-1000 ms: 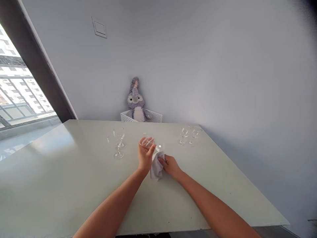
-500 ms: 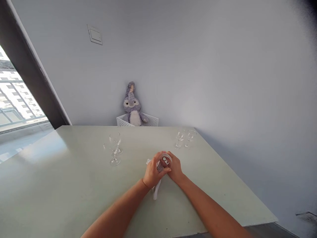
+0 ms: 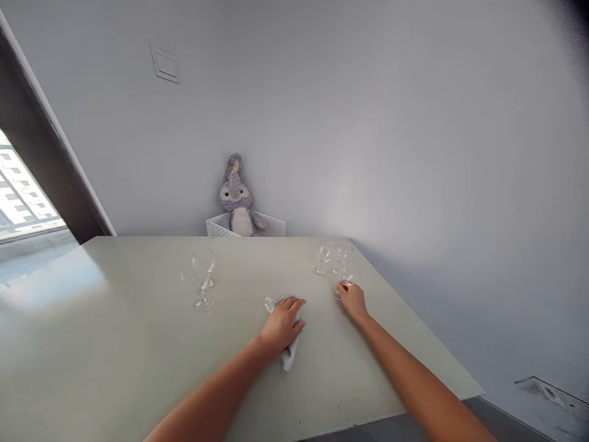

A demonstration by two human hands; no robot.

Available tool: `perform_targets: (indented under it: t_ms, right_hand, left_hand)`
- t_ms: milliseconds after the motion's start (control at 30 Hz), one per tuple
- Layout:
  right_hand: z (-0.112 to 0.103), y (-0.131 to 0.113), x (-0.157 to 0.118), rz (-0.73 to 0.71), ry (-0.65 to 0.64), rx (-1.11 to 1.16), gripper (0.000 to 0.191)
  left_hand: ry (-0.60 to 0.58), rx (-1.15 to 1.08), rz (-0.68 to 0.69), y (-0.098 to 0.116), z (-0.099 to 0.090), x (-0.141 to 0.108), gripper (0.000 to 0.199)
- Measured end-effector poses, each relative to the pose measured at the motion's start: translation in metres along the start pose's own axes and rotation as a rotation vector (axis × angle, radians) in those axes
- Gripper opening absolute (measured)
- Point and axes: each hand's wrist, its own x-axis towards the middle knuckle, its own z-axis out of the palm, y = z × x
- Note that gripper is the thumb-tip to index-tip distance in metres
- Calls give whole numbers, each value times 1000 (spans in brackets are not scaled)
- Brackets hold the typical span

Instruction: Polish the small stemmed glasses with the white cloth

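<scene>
My left hand (image 3: 281, 325) lies over a crumpled white cloth (image 3: 289, 358) near the middle of the table, its fingers apart. Farther right, my right hand (image 3: 353, 300) pinches a stemmed glass (image 3: 350, 272) low down by its stem, and the glass stands upright on the table. Just behind it are two more clear stemmed glasses, one (image 3: 324, 253) to the left and one (image 3: 343, 250) closer to the table's right edge. On the left side, two stemmed glasses stand close together, the nearer one (image 3: 202, 285) partly overlapping the farther one (image 3: 209, 261).
The pale green table (image 3: 138, 344) reaches to the grey wall (image 3: 414, 153). Behind its far edge, a plush toy (image 3: 242, 218) sits in a white perforated basket (image 3: 276, 228). A window (image 3: 23, 190) is at the left.
My right hand has moved right and away from my left hand, taking the glass to the other two. My left hand has let go of the glass and rests on the cloth. The view has shifted slightly.
</scene>
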Motion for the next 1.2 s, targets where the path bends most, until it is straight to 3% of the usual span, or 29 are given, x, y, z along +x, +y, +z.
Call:
perform_targets:
  t_ms: [133, 300, 467, 600, 667, 733, 833, 933, 1000, 1100, 1200]
  right_hand:
    - [3, 10, 16, 53, 13, -45, 28]
    - [4, 5, 30, 73, 4, -68, 28]
    - [-4, 7, 34, 68, -1, -70, 27]
    - [-12, 8, 14, 110, 67, -43, 39]
    - [-12, -3, -7, 62, 58, 7, 34]
    - [-8, -26, -35, -95, -63, 40, 27]
    - [4, -69, -73, -301, -295, -53, 38]
    - [18, -100, -94, -369, -351, -222, 37]
    - [27, -106, -98, -389, -327, -253, 35]
    - [35, -104, -96, -321, -382, -31, 32]
    - [35, -100, -92, -2, -509, 471, 28]
  left_hand:
    - [85, -57, -12, 6, -17, 2, 40]
    - [323, -585, -412, 16, -42, -10, 20]
    - [729, -1200, -785, 11, -62, -45, 16]
    - [1098, -1467, -955, -16, -85, -67, 18]
    - [1203, -1590, -1024, -34, -97, -70, 24]
    - [1218, -1707, -995, -50, -108, -66, 36]
    - [1188, -1825, -894, -65, -118, -54, 50]
    - [1155, -1907, -779, -69, -121, -45, 53]
    - [1135, -1945, -693, -69, -121, -43, 44]
    - [1107, -1968, -606, -65, -118, -44, 24]
    - [1049, -1933, -617, -56, -113, -43, 16]
